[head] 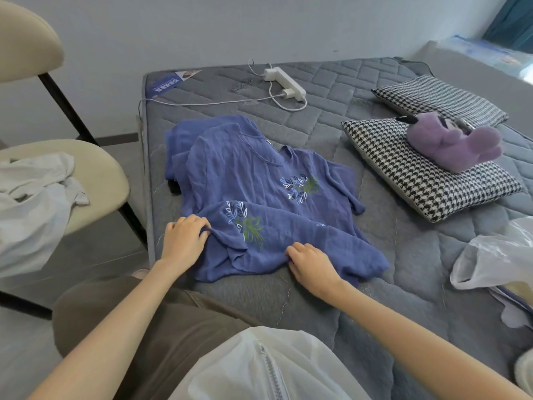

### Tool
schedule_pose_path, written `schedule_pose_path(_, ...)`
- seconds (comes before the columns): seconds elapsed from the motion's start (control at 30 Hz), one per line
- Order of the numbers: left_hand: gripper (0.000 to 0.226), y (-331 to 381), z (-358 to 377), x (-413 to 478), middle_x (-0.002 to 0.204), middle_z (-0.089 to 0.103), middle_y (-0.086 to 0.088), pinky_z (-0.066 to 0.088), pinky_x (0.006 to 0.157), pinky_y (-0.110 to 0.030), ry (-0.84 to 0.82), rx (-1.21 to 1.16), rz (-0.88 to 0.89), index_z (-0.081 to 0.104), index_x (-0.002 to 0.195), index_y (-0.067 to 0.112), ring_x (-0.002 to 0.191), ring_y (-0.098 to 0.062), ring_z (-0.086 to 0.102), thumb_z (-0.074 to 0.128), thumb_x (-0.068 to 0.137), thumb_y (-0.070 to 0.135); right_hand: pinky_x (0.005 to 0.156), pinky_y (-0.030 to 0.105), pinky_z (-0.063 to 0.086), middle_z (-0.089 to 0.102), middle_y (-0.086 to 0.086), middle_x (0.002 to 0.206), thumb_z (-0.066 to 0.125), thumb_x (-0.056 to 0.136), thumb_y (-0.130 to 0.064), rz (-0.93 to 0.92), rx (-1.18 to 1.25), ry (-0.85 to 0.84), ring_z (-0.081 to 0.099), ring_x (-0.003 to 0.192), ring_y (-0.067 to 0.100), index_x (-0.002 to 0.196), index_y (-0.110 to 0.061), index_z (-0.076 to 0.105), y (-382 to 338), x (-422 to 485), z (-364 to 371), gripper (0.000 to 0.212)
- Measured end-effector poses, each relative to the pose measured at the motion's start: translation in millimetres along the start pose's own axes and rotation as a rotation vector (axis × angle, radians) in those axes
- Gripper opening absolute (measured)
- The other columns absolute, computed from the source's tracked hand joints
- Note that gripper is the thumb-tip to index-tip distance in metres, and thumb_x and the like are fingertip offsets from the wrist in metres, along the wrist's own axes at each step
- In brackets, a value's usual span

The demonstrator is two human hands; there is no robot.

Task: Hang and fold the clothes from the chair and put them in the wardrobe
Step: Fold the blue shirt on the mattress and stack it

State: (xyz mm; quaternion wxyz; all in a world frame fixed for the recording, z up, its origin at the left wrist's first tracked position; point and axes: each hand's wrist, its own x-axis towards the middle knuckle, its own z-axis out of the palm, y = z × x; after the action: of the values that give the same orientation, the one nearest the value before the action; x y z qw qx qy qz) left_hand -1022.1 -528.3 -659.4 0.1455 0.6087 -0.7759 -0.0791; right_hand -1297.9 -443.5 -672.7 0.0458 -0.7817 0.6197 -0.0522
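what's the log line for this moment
stage: folding; left hand: grips blue shirt edge; right hand: grips edge; surface: mattress; pending: white clothes on chair

Grey quilted mattress (403,255). Directly on it: blue shirt (245,183), centre; white power strip (285,80) w/ cable; near houndstooth pillow (418,174), far houndstooth pillow (441,99); plastic bag (496,255), rt edge.

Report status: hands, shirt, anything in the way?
Both grip shirt at near edge: left hand, right hand. Shirt rumpled on mattress. More white clothes on chair. Beyond: power strip, pillows.
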Motion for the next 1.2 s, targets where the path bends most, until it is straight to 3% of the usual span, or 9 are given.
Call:
schedule_pose_path(0.13, 0.012, -6.7, -20.4, 10.5, 0.094, 0.069, -0.005, 0.042, 0.079, -0.039, 0.062, -0.301, -0.111, 0.06, 0.094, 0.016, 0.093, -0.03, 0.062, 0.05, 0.094, 0.012, 0.082, 0.037, 0.045, 0.071, 0.007, 0.099, 0.049, 0.094, -0.015, 0.295, 0.462, 0.028, 0.063, 0.098, 0.03, 0.099, -0.012, 0.064, 20.0, 13.6, -28.2, 0.016)
schedule_pose_path(0.37, 0.015, 12.7, -68.8, 30.0, 0.098, 0.058, -0.006, 0.033, 0.078, -0.029, 0.111, -0.625, -0.195, 0.053, 0.096, 0.012, 0.093, -0.02, 0.052, 0.039, 0.101, 0.013, 0.085, 0.028, 0.04, 0.06, 0.004, 0.1, 0.042, 0.097, -0.003, 0.508, 0.782, 0.218, 0.055, 0.099, 0.02, 0.097, -0.012, 0.057, 50.5, 31.0, -86.6, 0.017)
schedule_pose_path(0.53, 0.007, 27.3, -91.7, 30.6, 0.102, 0.058, 0.004, 0.038, 0.087, -0.028, 0.062, -0.693, -0.072, 0.054, 0.1, 0.019, 0.102, -0.014, 0.054, 0.05, 0.098, 0.024, 0.068, 0.026, 0.039, 0.063, -0.004, 0.09, 0.063, 0.089, -0.04, 0.296, 0.603, 0.143, 0.055, 0.079, 0.009, 0.102, -0.013, 0.051, 41.7, 16.9, -119.9, 0.032)
schedule_pose_path(0.63, 0.044, 15.6, -101.8, 25.2, 0.118, 0.056, 0.012, 0.04, 0.096, -0.029, -0.099, -0.565, 0.098, 0.052, 0.109, 0.039, 0.111, -0.007, 0.05, 0.073, 0.073, 0.055, 0.073, 0.029, 0.045, 0.055, -0.015, 0.105, 0.078, 0.065, -0.059, 0.08, 0.3, 0.027, 0.054, 0.09, 0.004, 0.116, -0.026, 0.044, 42.7, 5.0, -131.1, 0.07)
schedule_pose_path(0.77, 0.088, 1.4, -106.8, 19.0, 0.125, 0.049, 0.002, 0.042, 0.096, -0.036, -0.208, -0.32, 0.216, 0.038, 0.126, 0.051, 0.111, -0.015, 0.046, 0.078, 0.049, 0.067, 0.07, 0.041, 0.046, 0.05, 0.006, 0.11, 0.07, 0.07, -0.021, 0.073, -0.032, 0.019, 0.055, 0.098, 0.03, 0.116, -0.013, 0.039, 54.3, -0.8, -126.7, 0.056)
schedule_pose_path(0.87, 0.066, 2.2, -108.3, 13.9, 0.125, 0.055, 0.006, 0.041, 0.095, -0.031, -0.112, -0.406, 0.229, 0.046, 0.124, 0.042, 0.114, -0.013, 0.05, 0.083, 0.069, 0.035, 0.066, 0.043, 0.04, 0.048, 0.011, 0.097, 0.054, 0.072, 0.002, 0.152, 0.022, 0.092, 0.05, 0.088, 0.035, 0.098, -0.006, 0.039, 61.7, -6.2, -126.5, 0.031)
schedule_pose_path(1.0, 0.028, 2.8, -119.5, 12.6, 0.094, 0.066, -0.002, 0.045, 0.078, -0.029, -0.054, -0.474, 0.159, 0.061, 0.088, 0.03, 0.093, -0.022, 0.062, 0.069, 0.083, 0.003, 0.066, 0.046, 0.038, 0.051, 0.013, 0.082, 0.045, 0.07, 0.012, 0.228, -0.015, 0.238, 0.044, 0.087, 0.033, 0.087, -0.008, 0.04, 74.8, -13.6, -132.4, 0.026)
schedule_pose_path(1.1, 0.024, 15.1, -132.8, 8.5, 0.086, 0.063, -0.006, 0.042, 0.072, -0.022, -0.04, -0.587, 0.101, 0.059, 0.081, 0.024, 0.08, -0.015, 0.058, 0.06, 0.09, 0.002, 0.06, 0.043, 0.038, 0.052, 0.011, 0.073, 0.046, 0.067, 0.012, 0.289, 0.037, 0.372, 0.05, 0.077, 0.036, 0.072, -0.01, 0.041, 83.0, -16.7, -138.5, 0.023)
schedule_pose_path(1.2, 0.015, 26.0, -139.0, 6.3, 0.098, 0.063, -0.007, 0.042, 0.086, -0.03, -0.055, -0.94, -0.062, 0.063, 0.092, 0.02, 0.096, -0.018, 0.057, 0.051, 0.097, 0.012, 0.059, 0.037, 0.036, 0.055, 0.011, 0.065, 0.044, 0.068, 0.012, 0.427, 0.21, 0.499, 0.05, 0.068, 0.034, 0.067, -0.007, 0.054, 87.7, -18.5, -149.8, 0.022)
